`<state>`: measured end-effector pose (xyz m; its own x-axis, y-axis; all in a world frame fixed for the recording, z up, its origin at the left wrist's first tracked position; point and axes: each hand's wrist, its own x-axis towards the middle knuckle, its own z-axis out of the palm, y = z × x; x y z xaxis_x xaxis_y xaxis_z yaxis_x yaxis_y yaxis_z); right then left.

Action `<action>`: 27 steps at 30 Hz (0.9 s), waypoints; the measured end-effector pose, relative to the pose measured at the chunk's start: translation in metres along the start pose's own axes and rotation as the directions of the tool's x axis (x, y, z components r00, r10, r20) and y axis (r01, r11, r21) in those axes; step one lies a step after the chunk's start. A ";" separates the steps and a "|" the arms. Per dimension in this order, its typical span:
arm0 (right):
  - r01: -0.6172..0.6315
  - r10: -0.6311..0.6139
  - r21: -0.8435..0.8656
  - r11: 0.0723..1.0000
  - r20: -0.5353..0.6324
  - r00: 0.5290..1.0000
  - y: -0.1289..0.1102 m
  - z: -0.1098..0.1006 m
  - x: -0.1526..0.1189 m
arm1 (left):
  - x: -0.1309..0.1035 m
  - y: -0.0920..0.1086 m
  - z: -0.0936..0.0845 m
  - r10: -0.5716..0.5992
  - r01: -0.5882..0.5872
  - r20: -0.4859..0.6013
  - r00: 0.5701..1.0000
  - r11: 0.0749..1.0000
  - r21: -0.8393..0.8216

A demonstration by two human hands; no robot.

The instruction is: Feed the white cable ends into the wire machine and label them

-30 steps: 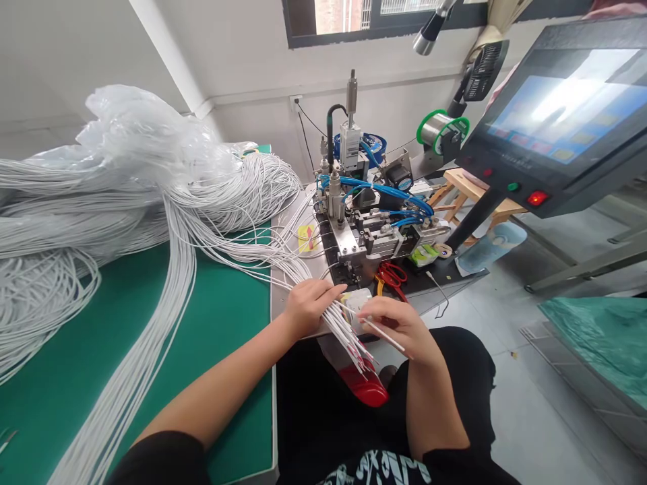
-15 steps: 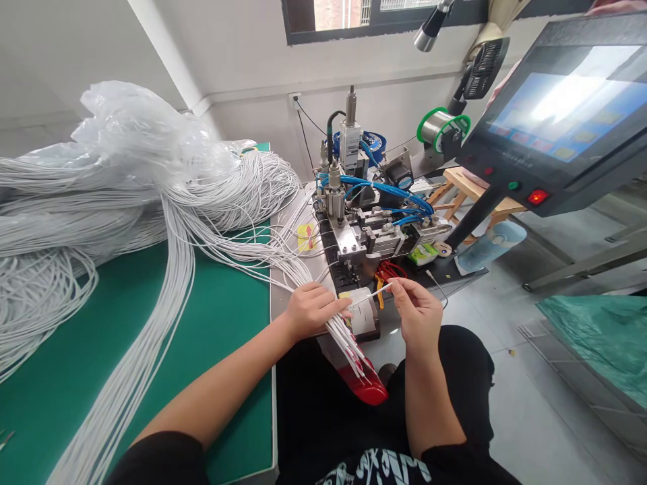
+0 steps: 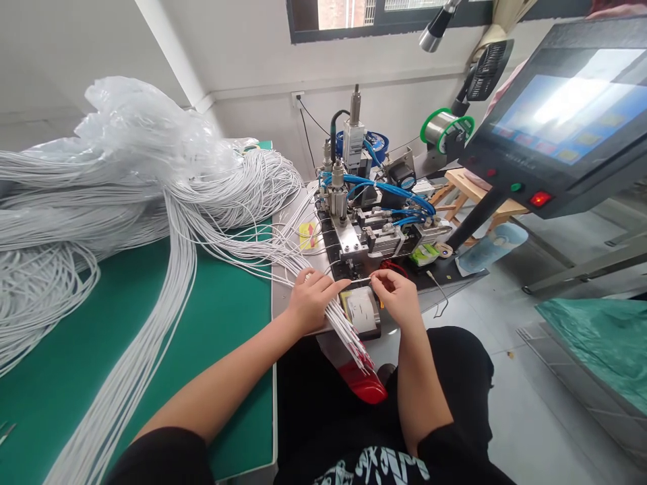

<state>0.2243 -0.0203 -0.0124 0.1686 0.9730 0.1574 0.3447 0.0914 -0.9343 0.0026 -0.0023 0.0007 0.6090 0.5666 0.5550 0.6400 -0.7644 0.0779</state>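
Observation:
My left hand [image 3: 314,300] is closed over a bundle of white cables [image 3: 348,339], whose stripped, partly reddish ends stick out below it above my lap. From beside its thumb a single white cable [image 3: 360,279] runs across to my right hand [image 3: 395,294], which pinches the end between thumb and fingertips. That stretch of cable lies just in front of the soldering machine [image 3: 348,236], near its lower front part. Whether the cable touches the machine I cannot tell. Under the hands sits a small block with a white label [image 3: 362,310].
A large heap of white cables [image 3: 263,192] under clear plastic covers the green table [image 3: 232,377] on the left. A control screen [image 3: 571,114] juts in at the right, near a solder wire spool [image 3: 445,131]. A red object [image 3: 366,385] lies beneath the cable ends.
My right hand has moved left and slightly up, bringing the pinched cable end nearer the machine's front. My left hand has shifted slightly upward and still grips the bundle.

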 end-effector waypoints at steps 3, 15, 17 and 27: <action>0.075 -0.072 -0.112 0.991 0.028 0.997 -0.001 0.004 0.006 | 0.000 0.001 0.000 -0.039 0.039 -0.004 0.999 0.999 0.005; 0.011 -0.049 0.164 0.986 0.234 0.971 0.023 0.016 0.034 | -0.001 0.001 0.007 -0.120 0.120 0.001 0.993 0.992 0.030; -0.053 -0.003 0.238 0.970 0.230 0.973 0.027 0.020 0.035 | 0.000 0.001 0.007 -0.127 0.126 0.008 0.992 0.991 0.037; -0.174 0.111 0.370 0.913 0.186 0.976 0.038 0.025 0.025 | 0.000 0.000 0.007 -0.105 0.103 0.014 0.994 0.992 0.071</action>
<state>0.2185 0.0124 -0.0522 0.0307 0.9995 -0.0092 -0.0566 -0.0074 -0.9984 0.0063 -0.0001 -0.0052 0.5450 0.6475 0.5326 0.7314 -0.6778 0.0756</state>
